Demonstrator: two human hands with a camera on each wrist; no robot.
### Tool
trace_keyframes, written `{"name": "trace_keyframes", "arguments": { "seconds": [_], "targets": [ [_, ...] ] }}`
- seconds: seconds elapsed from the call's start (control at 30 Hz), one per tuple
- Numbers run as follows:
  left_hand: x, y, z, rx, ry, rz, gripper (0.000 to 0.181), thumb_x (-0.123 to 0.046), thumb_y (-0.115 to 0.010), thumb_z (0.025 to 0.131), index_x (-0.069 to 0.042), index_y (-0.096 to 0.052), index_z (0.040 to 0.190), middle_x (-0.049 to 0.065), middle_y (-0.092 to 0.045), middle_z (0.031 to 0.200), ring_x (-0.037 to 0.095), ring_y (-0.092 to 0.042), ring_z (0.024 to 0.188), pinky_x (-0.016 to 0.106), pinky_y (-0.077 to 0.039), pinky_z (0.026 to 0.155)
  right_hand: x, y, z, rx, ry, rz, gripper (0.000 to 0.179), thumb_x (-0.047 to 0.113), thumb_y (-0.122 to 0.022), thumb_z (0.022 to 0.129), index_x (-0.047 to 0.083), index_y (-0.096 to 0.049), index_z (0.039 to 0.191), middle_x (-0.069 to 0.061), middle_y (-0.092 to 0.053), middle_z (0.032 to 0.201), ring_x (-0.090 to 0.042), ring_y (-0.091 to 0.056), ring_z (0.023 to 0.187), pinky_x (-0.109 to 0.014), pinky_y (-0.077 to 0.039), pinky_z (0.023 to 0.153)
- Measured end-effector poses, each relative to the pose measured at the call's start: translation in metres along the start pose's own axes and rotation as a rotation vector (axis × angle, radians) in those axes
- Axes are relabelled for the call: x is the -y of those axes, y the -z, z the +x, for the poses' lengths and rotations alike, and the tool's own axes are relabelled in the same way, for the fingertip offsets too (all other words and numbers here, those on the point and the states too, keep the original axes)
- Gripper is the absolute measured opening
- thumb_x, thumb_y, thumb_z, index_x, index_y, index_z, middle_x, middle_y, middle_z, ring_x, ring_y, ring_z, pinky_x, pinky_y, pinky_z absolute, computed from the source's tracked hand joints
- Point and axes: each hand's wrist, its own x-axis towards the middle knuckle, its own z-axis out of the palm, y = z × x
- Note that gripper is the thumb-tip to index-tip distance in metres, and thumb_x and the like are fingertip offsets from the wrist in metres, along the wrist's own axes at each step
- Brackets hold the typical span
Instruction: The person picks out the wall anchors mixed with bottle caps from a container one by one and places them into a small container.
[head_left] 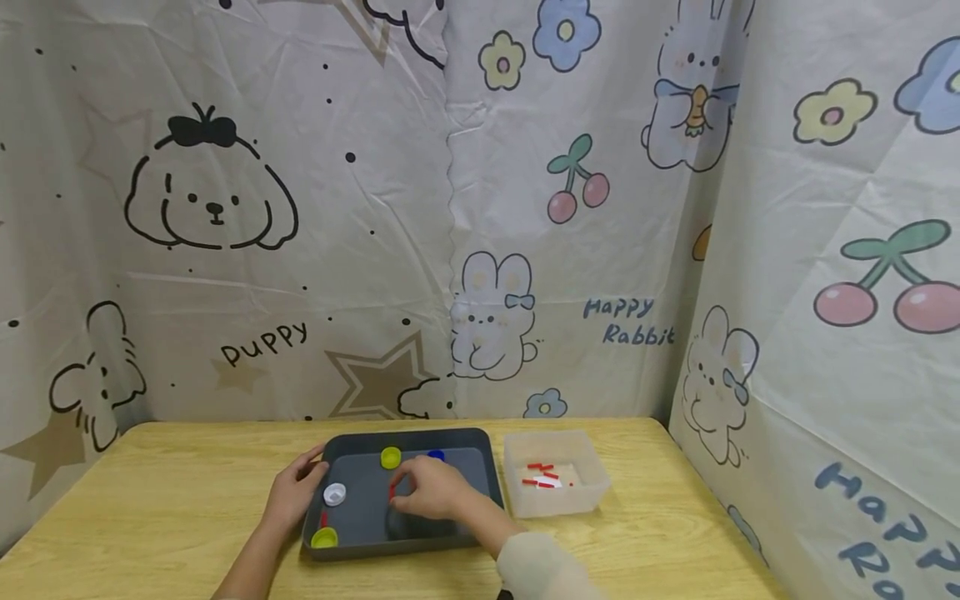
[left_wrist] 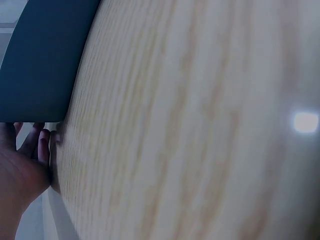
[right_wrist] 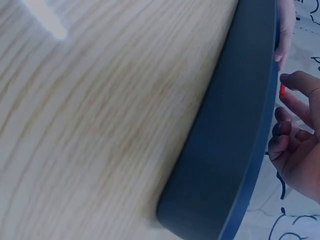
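In the head view a dark grey tray (head_left: 405, 550) lies on the table. My left hand (head_left: 291, 493) holds its left rim, with the thumb near the rim's top; in the left wrist view the tray partly hides the fingers. Over the middle of the tray, my right hand (head_left: 431, 490) pinches a small red stick (head_left: 392, 492) between thumb and forefinger, clearest in the right wrist view (right_wrist: 282, 90). Within the tray lie a white cap (head_left: 334, 495), a yellow cap (head_left: 391, 457), another yellow cap (head_left: 325, 538), a red stick (head_left: 324, 519) and a partly hidden blue cap (head_left: 437, 455).
Just right of the tray stands a translucent plastic box (head_left: 558, 502) with several red sticks (head_left: 551, 476) and a white piece inside. The wooden table (head_left: 172, 508) extends on both sides. A printed cloth (head_left: 375, 208) hangs behind and to the right.
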Motion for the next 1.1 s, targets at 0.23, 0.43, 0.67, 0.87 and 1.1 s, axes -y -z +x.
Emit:
{"name": "trace_keyframes", "arguments": {
  "seconds": [0.23, 0.43, 0.67, 0.87, 1.1],
  "targets": [
    [0.002, 0.000, 0.001, -0.008, -0.007, 0.003, 0.047, -0.025, -0.045, 0.098, -0.006, -0.040, 0.141, 0.029, -0.050, 0.130, 0.040, -0.048, 0.119, 0.053, -0.037, 0.102, -0.003, 0.018, -0.012, -0.010, 0.006, 0.036, 0.026, 0.029, -0.067, 0.084, 0.017, -0.069, 0.107, 0.010, -0.050, 0.068, -0.004, -0.043, 0.053, -0.019, -0.035, 0.048],
    [0.001, -0.001, 0.001, -0.012, -0.017, -0.005, 0.047, -0.024, -0.045, 0.098, -0.005, -0.040, 0.141, 0.028, -0.051, 0.129, 0.039, -0.049, 0.118, 0.052, -0.038, 0.101, -0.010, 0.035, -0.024, -0.043, -0.016, 0.015, 0.024, 0.030, -0.067, 0.084, 0.020, -0.069, 0.105, 0.010, -0.048, 0.073, -0.004, -0.042, 0.057, -0.018, -0.035, 0.050],
    [0.000, -0.002, 0.001, -0.026, -0.030, 0.005, 0.046, -0.023, -0.046, 0.098, -0.003, -0.042, 0.139, 0.027, -0.054, 0.125, 0.039, -0.051, 0.116, 0.051, -0.039, 0.100, -0.025, 0.053, -0.039, -0.103, -0.011, 0.051, 0.023, 0.027, -0.068, 0.083, 0.015, -0.069, 0.102, 0.008, -0.048, 0.070, -0.004, -0.042, 0.059, -0.018, -0.036, 0.052],
    [0.001, 0.000, 0.002, -0.014, -0.034, 0.019, 0.047, -0.024, -0.045, 0.097, -0.004, -0.041, 0.140, 0.028, -0.053, 0.127, 0.041, -0.049, 0.117, 0.053, -0.038, 0.101, -0.041, 0.066, -0.046, -0.135, -0.031, 0.077, 0.025, 0.027, -0.065, 0.086, 0.013, -0.067, 0.106, 0.006, -0.049, 0.069, -0.005, -0.041, 0.056, -0.020, -0.035, 0.051],
    [0.000, 0.000, 0.000, -0.018, -0.030, 0.015, 0.046, -0.022, -0.045, 0.098, -0.004, -0.041, 0.140, 0.028, -0.053, 0.127, 0.039, -0.050, 0.117, 0.051, -0.038, 0.101, -0.056, 0.077, -0.055, -0.177, -0.053, 0.101, 0.025, 0.025, -0.065, 0.085, 0.011, -0.067, 0.106, 0.004, -0.050, 0.068, -0.007, -0.041, 0.054, -0.021, -0.034, 0.048]
  ]
}}
